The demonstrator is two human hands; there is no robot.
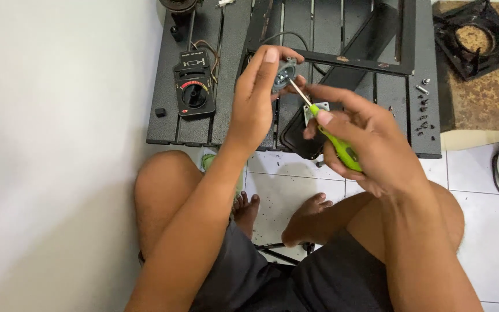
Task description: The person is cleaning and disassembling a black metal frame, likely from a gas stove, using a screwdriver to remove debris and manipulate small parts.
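One view only: head-worn camera, looking steeply down from above my seated operator's lap. Close range. Both hands sit centre frame, knees and feet near, dark slatted table (203, 124) far, white wall (53, 156) left, tiled floor (486, 231) right.

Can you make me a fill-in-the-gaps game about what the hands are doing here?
1. The right hand holds a screwdriver with a ____ handle.
2. The left hand holds a small ____ metal part.
3. The loose screws lie on the dark ____.

Missing words: green; round; table
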